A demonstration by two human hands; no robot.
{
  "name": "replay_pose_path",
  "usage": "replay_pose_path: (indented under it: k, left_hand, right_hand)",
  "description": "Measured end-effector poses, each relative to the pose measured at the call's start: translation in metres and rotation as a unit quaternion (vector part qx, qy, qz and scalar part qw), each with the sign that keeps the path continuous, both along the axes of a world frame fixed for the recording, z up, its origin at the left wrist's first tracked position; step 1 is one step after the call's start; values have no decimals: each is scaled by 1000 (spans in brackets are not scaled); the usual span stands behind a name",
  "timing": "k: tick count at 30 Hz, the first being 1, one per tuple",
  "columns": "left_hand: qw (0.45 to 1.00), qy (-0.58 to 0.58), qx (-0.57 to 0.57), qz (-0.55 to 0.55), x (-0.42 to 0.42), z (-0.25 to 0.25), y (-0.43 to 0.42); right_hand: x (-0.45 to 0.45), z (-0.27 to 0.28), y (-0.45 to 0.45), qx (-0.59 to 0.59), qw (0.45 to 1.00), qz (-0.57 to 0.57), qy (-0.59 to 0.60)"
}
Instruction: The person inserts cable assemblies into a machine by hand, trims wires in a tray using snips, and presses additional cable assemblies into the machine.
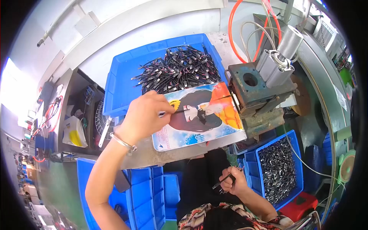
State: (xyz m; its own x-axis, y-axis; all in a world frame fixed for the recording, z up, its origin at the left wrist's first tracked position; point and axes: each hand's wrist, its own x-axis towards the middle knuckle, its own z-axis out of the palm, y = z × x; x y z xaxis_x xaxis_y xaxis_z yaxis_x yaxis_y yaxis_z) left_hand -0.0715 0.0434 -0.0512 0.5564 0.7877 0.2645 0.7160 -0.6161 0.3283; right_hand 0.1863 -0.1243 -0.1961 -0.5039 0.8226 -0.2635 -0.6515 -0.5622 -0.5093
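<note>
While black cables (180, 71) heap a tray (126, 73), small parts (278, 170) crowding a bin (252, 168)

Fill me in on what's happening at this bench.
A person is handling short dark cables with bare hands. The right hand grips a few dark cables above the lap. The left hand is at the picture-printed board; what its fingers hold is hard to make out. Behind the board, a cable pile lies in a blue tray.
</note>
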Motion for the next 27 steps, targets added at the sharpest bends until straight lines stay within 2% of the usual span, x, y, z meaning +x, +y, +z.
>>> replay_pose_path:
  k: [5,10,13,18,24,27]
  left_hand:
    - [999,29,-26,-26,14,12,4]
    - [993,24,-17,-113,56,18,21]
    - [991,45,-39,-117,80,7,39]
    - [985,83,-80,-127,102,2,49]
    - [977,-24,-90,-191,111,-10,57]
    - [973,-5,-138,-183,110,-4,57]
  right_hand:
    - [-3,1,-2,-27,999,-22,14]
    - [-4,2,-1,-22,1000,-12,-2]
    - [-1,0,0,-7,1000,2,20]
    - [2,0,-2,-11,999,-35,6]
    - [3,-4,0,-16,999,-28,3]
    - [3,-1,0,-28,999,-24,6]
